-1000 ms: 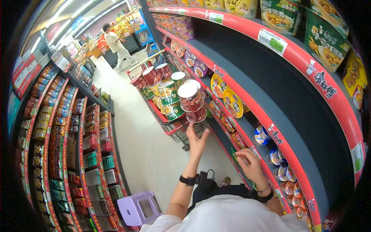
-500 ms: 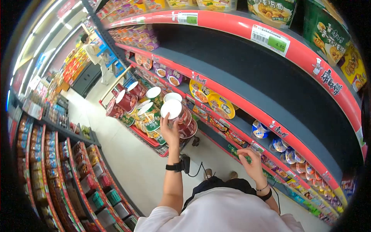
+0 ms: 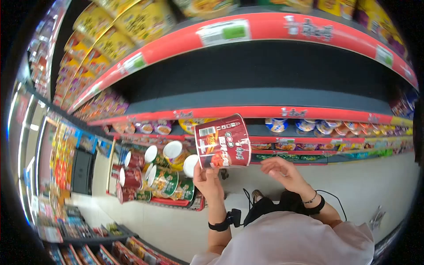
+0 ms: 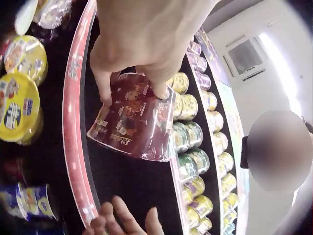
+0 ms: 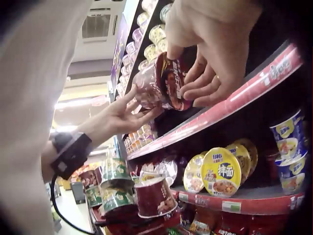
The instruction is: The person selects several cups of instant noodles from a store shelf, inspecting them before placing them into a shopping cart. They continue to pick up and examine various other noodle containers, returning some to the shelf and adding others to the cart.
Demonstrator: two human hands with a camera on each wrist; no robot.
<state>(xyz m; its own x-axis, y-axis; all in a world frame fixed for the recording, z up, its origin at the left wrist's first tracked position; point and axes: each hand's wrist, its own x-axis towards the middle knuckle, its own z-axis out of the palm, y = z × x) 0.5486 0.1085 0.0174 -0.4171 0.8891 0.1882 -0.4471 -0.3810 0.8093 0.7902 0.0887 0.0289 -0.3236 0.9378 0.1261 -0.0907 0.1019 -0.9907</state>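
Note:
My left hand (image 3: pixel 210 187) grips a dark red instant noodle tub (image 3: pixel 229 139) by one end, tilted on its side in front of the shelves. In the left wrist view, the thumb and fingers of that hand pinch the tub (image 4: pixel 137 120), whose wrapping looks glossy. To the right of the tub, my right hand (image 3: pixel 287 174) is held up with its fingers loosely bent and nothing in them. In the right wrist view, the right fingers (image 5: pixel 203 85) overlap the tub; the head view shows a gap between them.
At left stands a shopping cart (image 3: pixel 201 203) piled with dark red and green noodle tubs (image 3: pixel 164 180). A dark shelf (image 3: pixel 247 99) with red edge strips runs across in front. Yellow bowls (image 5: pixel 220 171) and blue cups (image 3: pixel 277 125) sit on the shelf below. Yellow tubs (image 3: pixel 143 24) stand above.
My left hand has taken the dark red tub from the cart's pile and brought it right, before the shelves. The view has turned toward the shelves. My right hand stays raised without holding anything.

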